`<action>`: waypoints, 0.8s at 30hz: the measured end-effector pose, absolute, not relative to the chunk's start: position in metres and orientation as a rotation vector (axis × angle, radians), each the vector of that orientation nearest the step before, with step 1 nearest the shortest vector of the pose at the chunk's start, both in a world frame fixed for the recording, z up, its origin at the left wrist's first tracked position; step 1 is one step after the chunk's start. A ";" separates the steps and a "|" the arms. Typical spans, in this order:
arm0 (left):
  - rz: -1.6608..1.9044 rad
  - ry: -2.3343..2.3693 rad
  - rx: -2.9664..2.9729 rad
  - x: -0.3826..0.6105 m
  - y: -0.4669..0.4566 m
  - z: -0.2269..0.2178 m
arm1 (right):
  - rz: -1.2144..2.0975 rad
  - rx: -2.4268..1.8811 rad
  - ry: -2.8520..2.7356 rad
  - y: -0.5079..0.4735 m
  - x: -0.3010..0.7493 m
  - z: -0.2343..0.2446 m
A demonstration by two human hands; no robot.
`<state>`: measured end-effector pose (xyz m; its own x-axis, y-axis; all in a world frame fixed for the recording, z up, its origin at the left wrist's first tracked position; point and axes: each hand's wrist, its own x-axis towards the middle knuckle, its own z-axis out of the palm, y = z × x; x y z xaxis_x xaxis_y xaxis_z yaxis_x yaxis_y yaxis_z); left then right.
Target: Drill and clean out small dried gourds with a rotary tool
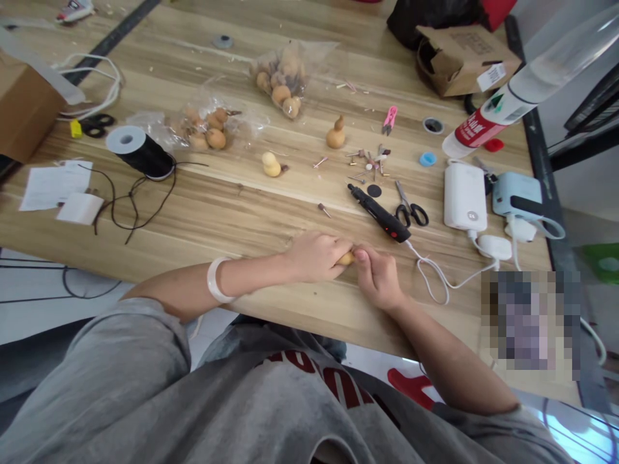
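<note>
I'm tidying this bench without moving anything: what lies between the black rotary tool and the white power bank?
In the head view, black-handled scissors lie between the black rotary tool and the white power bank.

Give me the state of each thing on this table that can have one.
Left hand: holding a small tan dried gourd
Right hand: holding that gourd
Black rotary tool: lying down, white cable attached
Brown cardboard box: flaps open
Black cord spool: on its side, cord trailing

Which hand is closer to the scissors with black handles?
Right. The right hand is below the scissors and a little to their left. The left hand is farther left, beyond the right hand.
</note>
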<state>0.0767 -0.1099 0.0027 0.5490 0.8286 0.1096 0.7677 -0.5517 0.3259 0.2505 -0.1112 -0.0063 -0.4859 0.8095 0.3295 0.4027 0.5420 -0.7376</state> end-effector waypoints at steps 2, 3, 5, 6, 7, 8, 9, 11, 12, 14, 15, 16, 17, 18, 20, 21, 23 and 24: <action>0.401 1.294 2.522 0.076 -0.109 0.002 | 0.843 -0.955 -2.066 -0.110 0.250 -0.005; 0.419 1.283 2.508 0.076 -0.109 0.002 | 0.878 -0.949 -2.047 -0.110 0.250 -0.005; 0.464 1.261 2.471 0.075 -0.109 0.001 | 0.939 -0.937 -2.022 -0.110 0.250 -0.006; 0.495 1.227 2.445 0.074 -0.109 0.000 | 0.957 -0.930 -2.018 -0.110 0.251 -0.006; 0.532 1.166 2.414 0.074 -0.109 -0.001 | 0.981 -0.924 -2.007 -0.111 0.251 -0.007; 0.572 1.089 2.380 0.073 -0.109 -0.001 | 1.013 -0.918 -1.986 -0.111 0.252 -0.007; 0.617 1.009 2.345 0.073 -0.109 -0.002 | 1.053 -0.912 -1.951 -0.112 0.252 -0.008; 0.717 0.880 2.278 0.074 -0.111 -0.002 | 1.145 -0.898 -1.846 -0.114 0.253 -0.008; 0.770 0.850 2.246 0.074 -0.111 -0.001 | 1.193 -0.891 -1.790 -0.114 0.254 -0.008; 0.864 0.853 2.172 0.074 -0.113 0.001 | 1.283 -0.876 -1.696 -0.113 0.255 -0.009; 0.897 0.866 2.128 0.074 -0.113 0.002 | 1.336 -0.866 -1.647 -0.112 0.256 -0.009; 0.916 0.882 2.083 0.074 -0.112 0.003 | 1.394 -0.857 -1.596 -0.110 0.256 -0.010; 0.928 0.899 2.043 0.073 -0.112 0.004 | 1.448 -0.848 -1.540 -0.108 0.256 -0.010; 0.935 0.910 2.009 0.072 -0.111 0.005 | 1.500 -0.840 -1.485 -0.107 0.256 -0.011; 0.941 0.912 1.964 0.071 -0.109 0.007 | 1.585 -0.835 -1.392 -0.104 0.256 -0.011; 0.942 0.908 1.952 0.071 -0.109 0.007 | 1.619 -0.838 -1.356 -0.103 0.256 -0.011; 0.941 0.894 1.943 0.070 -0.108 0.008 | 1.665 -0.854 -1.307 -0.101 0.255 -0.009; 0.937 0.890 1.940 0.070 -0.107 0.008 | 1.681 -0.864 -1.289 -0.101 0.254 -0.008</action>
<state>0.0700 -0.1073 0.0082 0.4811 0.8279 0.2882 0.2452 -0.4427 0.8625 0.2539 -0.1009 -0.0084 -0.4208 0.9064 -0.0353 -0.2014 -0.1313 -0.9707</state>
